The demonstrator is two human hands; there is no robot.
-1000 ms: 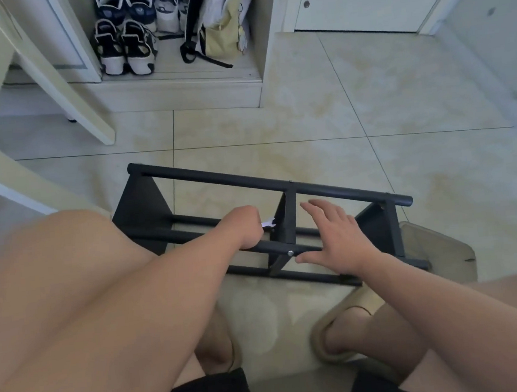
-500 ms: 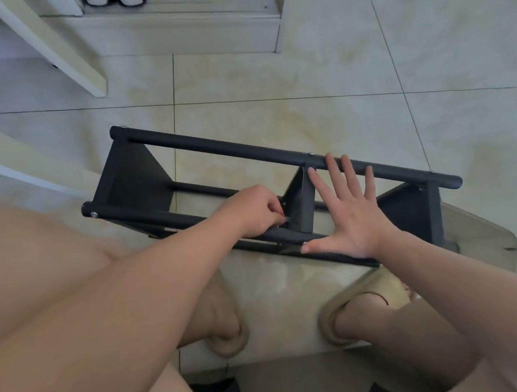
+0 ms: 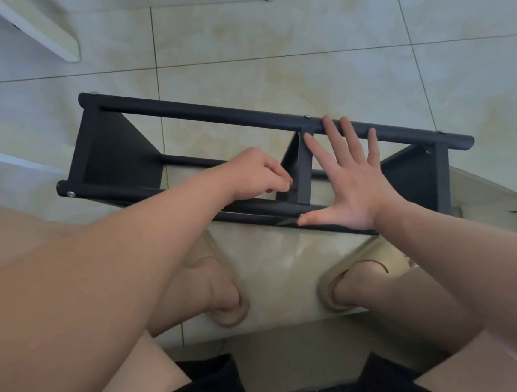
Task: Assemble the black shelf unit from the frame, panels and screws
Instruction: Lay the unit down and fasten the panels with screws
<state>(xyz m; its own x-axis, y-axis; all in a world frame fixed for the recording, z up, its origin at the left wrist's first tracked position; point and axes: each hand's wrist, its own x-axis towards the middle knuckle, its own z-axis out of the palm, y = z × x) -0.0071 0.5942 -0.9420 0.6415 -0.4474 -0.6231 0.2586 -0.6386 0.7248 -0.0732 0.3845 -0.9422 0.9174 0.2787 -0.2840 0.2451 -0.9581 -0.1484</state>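
Observation:
The black shelf frame [image 3: 212, 112] lies on its side on the tile floor, with silver screw heads at the tube ends. It has a left panel [image 3: 112, 152], a middle panel [image 3: 299, 173] and a right panel [image 3: 411, 176]. My left hand [image 3: 252, 174] is at the middle panel's left face, just above the near tube. Its fingers are curled and pinched on a small tool that they almost hide. My right hand [image 3: 350, 187] lies flat and spread on the frame right of that panel, thumb on the near tube, fingertips at the far tube.
A white furniture leg [image 3: 46, 33] slants across the top left. My feet in beige slippers [image 3: 226, 311] [image 3: 351, 269] stand just in front of the frame. A beige board [image 3: 486, 207] lies under the frame's right end.
My head has tilted down, so the frame fills more of the view. My right hand has gone from hovering to lying flat on the tubes. My left hand stays at the middle panel.

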